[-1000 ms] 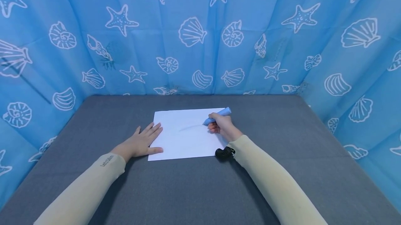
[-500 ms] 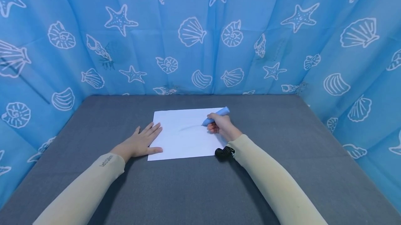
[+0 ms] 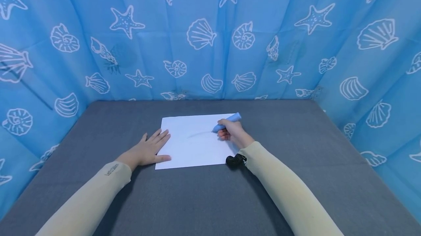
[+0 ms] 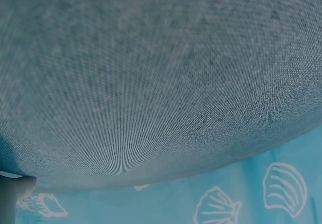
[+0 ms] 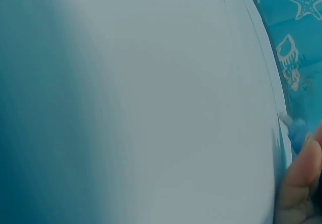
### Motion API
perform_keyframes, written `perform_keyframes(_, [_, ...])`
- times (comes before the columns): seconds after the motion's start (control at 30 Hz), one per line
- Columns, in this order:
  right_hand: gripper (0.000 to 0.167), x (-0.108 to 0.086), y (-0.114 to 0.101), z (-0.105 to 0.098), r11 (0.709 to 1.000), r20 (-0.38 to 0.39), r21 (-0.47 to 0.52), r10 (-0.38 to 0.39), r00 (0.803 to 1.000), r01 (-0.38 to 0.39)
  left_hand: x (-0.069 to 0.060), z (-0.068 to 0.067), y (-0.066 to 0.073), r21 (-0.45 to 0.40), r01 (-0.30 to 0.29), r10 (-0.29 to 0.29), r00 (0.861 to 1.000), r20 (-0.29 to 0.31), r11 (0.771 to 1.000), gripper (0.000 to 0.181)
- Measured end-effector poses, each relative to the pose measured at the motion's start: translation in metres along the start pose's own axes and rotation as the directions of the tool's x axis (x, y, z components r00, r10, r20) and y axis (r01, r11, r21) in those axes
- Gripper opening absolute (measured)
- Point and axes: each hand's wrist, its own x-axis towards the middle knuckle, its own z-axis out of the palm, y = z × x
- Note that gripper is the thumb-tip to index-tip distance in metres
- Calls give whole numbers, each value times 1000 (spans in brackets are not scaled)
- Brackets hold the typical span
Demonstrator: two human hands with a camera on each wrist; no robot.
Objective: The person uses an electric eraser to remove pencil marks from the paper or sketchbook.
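Note:
A white sheet of paper (image 3: 194, 148) lies flat in the middle of the table. My left hand (image 3: 148, 150) rests on its left edge, fingers spread and straight. Over the sheet's right side, my right hand (image 3: 231, 130) grips a thick blue pen (image 3: 234, 117), tip slanting down and left at the paper. A faint grey streak runs left from the tip; whether it is a drawn line or a shadow, I cannot tell. In the right wrist view the pen's blue front end (image 5: 298, 133) shows beside my curled fingers (image 5: 302, 173). Only a fingertip (image 4: 20, 188) of my left hand shows in the left wrist view.
A dark grey cloth (image 3: 184, 203) covers the table. A blue curtain (image 3: 204, 64) with white shells and starfish hangs behind it and along both sides. A black device (image 3: 235, 161) on my right wrist sits by the sheet's lower right corner.
Almost nothing differs. The pen and my right hand sit a few pixels further left than a second ago, along with a slight shift of the whole view. My left hand has kept its place.

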Motion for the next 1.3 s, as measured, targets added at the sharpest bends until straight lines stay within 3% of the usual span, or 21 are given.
perform_keyframes(0.43, [22, 0, 1, 2, 1000, 1, -5, 1, 1000, -1, -4, -6, 5, -4, 13, -13, 1000, 18, 1000, 93])
perform_keyframes(1.3, [24, -1, 0, 3, 999, 2, -32, -8, 1000, 8, -1, -2, 3, 22, 12, -12, 1000, 9, 1000, 94])
